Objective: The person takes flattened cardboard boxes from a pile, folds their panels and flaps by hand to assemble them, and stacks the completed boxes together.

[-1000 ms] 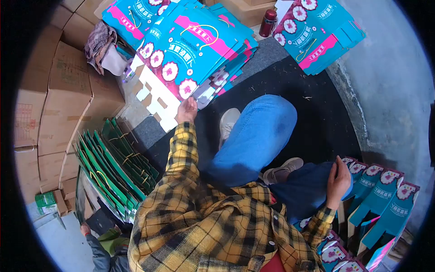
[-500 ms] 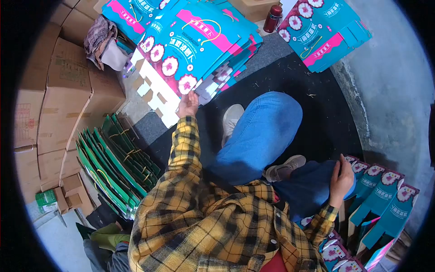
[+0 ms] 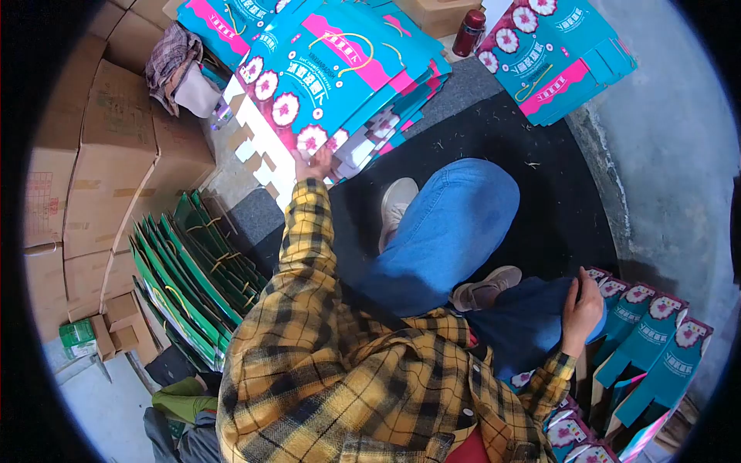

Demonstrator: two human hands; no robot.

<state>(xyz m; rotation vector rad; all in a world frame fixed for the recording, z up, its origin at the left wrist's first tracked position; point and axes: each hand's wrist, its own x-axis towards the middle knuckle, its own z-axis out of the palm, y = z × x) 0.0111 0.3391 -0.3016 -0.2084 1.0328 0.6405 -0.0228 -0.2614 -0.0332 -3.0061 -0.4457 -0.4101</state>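
A stack of flat teal and pink printed paper bags (image 3: 340, 65) with yellow cord handles lies at the top centre. My left hand (image 3: 314, 163) grips the lower corner of the top bag; some of its fingertips are hard to make out against the print. White cut-out flaps (image 3: 266, 166) show beside that corner. On my bent knee at the right rests my right hand (image 3: 583, 309), thumb apart from the fingers, holding nothing. Teal bags (image 3: 644, 339) stand upright in a row just beyond it.
Brown cartons (image 3: 116, 147) are piled at the left, above a row of green bags (image 3: 193, 270). Another teal stack (image 3: 556, 69) and a dark red flask (image 3: 468, 35) are at the upper right. A person's green and grey clothing (image 3: 185, 409) shows at the lower left.
My left hand has moved slightly up and left. The top bag's corner has shifted left, uncovering another printed flower below it. The other person's hand and sleeve have left the lower-left view.
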